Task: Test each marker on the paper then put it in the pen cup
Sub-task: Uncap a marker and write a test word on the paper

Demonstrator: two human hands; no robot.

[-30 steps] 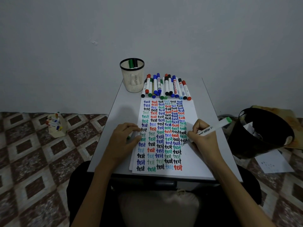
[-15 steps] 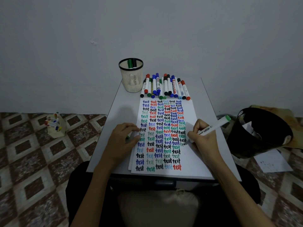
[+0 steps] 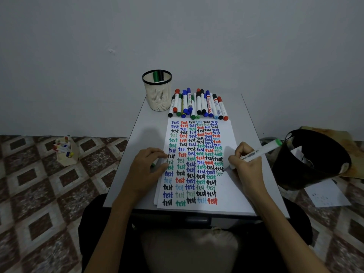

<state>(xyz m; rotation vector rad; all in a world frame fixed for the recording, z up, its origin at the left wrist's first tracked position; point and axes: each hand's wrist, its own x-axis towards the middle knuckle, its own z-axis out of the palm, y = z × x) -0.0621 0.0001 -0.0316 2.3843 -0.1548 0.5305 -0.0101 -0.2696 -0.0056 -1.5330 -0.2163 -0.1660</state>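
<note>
Head view: my right hand point(image 3: 247, 170) pinches the marker point(image 3: 262, 151), testing at three o'clock on the paper point(image 3: 226, 194); my left hand point(image 3: 145, 170) pinches what seems its cap point(image 3: 153, 165). Next I should cap it, then reach the cup point(image 3: 157, 99) at eleven.

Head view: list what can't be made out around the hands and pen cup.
- Green object: mostly hidden under the left hand; grip unclear.
- Marker print: too small; right hand covers the rest.
- Pen cup contents: its wall hides all but two tops.
</note>
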